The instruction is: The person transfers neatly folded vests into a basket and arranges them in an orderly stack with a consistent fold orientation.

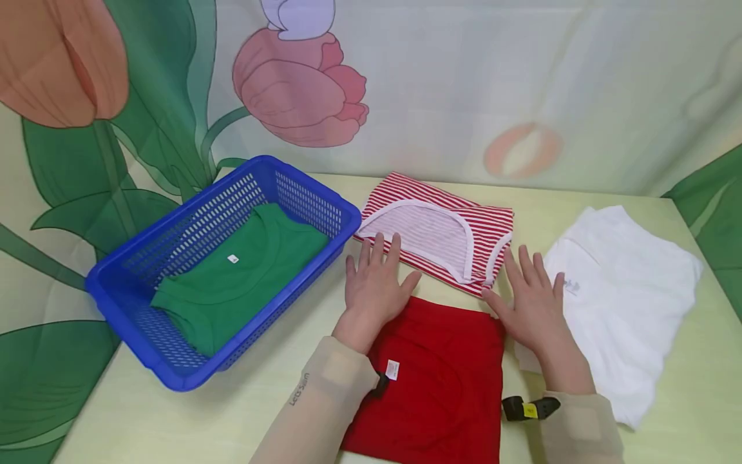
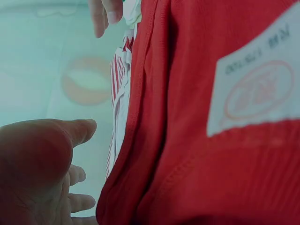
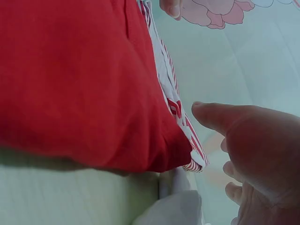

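Observation:
A folded red-and-white striped garment lies behind a folded red garment, which has a white label near its left side. My left hand, fingers spread, is over the gap between the two at their left; my right hand, also spread, is by their right corners. Neither hand grips anything; whether the fingertips touch the striped cloth I cannot tell. In the left wrist view the label on the red cloth shows large, with the left hand beside it. In the right wrist view the right hand stands past the red edge.
A blue plastic basket at the left holds a folded green garment. To the right lies a white garment, close to my right hand. Behind the table hangs a cloth printed with flowers.

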Demonstrator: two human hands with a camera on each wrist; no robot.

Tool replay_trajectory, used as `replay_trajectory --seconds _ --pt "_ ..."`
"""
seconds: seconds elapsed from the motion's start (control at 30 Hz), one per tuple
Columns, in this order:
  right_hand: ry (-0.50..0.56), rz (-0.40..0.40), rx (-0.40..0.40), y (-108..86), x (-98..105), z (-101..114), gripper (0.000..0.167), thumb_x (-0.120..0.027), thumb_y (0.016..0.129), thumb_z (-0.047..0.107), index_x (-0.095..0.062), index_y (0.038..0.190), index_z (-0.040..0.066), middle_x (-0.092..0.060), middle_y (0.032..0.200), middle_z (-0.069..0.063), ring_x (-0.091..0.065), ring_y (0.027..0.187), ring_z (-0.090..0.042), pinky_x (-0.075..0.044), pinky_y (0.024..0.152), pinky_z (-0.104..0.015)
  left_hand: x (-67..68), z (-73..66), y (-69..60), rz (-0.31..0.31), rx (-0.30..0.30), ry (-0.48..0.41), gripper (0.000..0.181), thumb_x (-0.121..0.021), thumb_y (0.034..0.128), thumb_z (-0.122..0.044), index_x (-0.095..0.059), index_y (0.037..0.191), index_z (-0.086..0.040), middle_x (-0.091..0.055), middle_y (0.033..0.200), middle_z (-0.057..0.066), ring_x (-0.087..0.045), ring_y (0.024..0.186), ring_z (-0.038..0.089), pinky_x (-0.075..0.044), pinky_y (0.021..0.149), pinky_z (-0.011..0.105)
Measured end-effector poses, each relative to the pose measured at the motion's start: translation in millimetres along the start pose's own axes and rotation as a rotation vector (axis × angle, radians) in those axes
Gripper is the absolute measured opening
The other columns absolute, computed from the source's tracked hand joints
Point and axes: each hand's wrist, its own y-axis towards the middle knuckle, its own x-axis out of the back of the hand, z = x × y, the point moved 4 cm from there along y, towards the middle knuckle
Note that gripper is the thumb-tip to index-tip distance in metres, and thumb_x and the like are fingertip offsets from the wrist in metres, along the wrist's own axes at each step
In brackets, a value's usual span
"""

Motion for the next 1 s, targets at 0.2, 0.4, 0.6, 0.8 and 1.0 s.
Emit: replay_trajectory --seconds 0.2,0.4,0.6,0.8,1.0 --pt "-0.003 0.005 0.004 1.6 2.4 -2.2 0.085 -0.059 0.105 0.045 -0.021 0.170 0.006 -0.010 0.175 -0.028 -0.002 0.162 -0.051 0.008 0.122 -0.078 -0.1 -2.3 1.2 0.004 -0.002 -0.009 0.085 -0.052 0.1046 -0.060 -0.019 0.173 -0.021 -0.020 0.178 0.013 -0.016 0.164 0.039 -0.017 0.130 0.064" --pt "-0.018 0.011 0.006 4.7 4.8 -3.5 0.086 -0.060 0.105 0.046 -0.020 0.171 0.006 -0.010 0.176 -0.028 -0.002 0.162 -0.051 0.008 0.122 -0.078 2.0 -3.3 2.3 -0.002 -0.006 -0.003 0.086 -0.053 0.1044 -0.060 -0.020 0.173 -0.020 -0.021 0.178 0.014 -0.018 0.164 0.040 -0.018 0.130 0.064" --pt "-0.026 0.018 0.010 5.6 7.4 -4.3 0.087 -0.061 0.105 0.046 -0.020 0.170 0.005 -0.011 0.175 -0.029 -0.004 0.162 -0.051 0.006 0.122 -0.079 3.5 -4.3 3.7 0.001 -0.011 -0.002 0.086 -0.052 0.1047 -0.060 -0.019 0.173 -0.020 -0.021 0.178 0.014 -0.018 0.164 0.039 -0.018 0.130 0.063" --pt "-0.030 0.023 0.016 6.8 11.3 -5.8 0.086 -0.062 0.105 0.046 -0.024 0.169 0.004 -0.013 0.175 -0.029 -0.006 0.162 -0.051 0.005 0.122 -0.079 6.2 -7.4 8.7 0.010 -0.015 0.005 0.086 -0.051 0.1050 -0.062 -0.018 0.173 -0.020 -0.020 0.178 0.013 -0.017 0.164 0.038 -0.018 0.130 0.063" --pt "-0.054 0.031 0.031 12.8 16.4 -5.5 0.085 -0.062 0.105 0.046 -0.025 0.169 0.004 -0.015 0.174 -0.030 -0.008 0.161 -0.051 0.004 0.122 -0.079 11.2 -8.8 19.8 0.022 -0.014 -0.005 0.085 -0.050 0.1061 -0.059 -0.016 0.173 -0.019 -0.018 0.178 0.013 -0.017 0.164 0.038 -0.017 0.130 0.062"
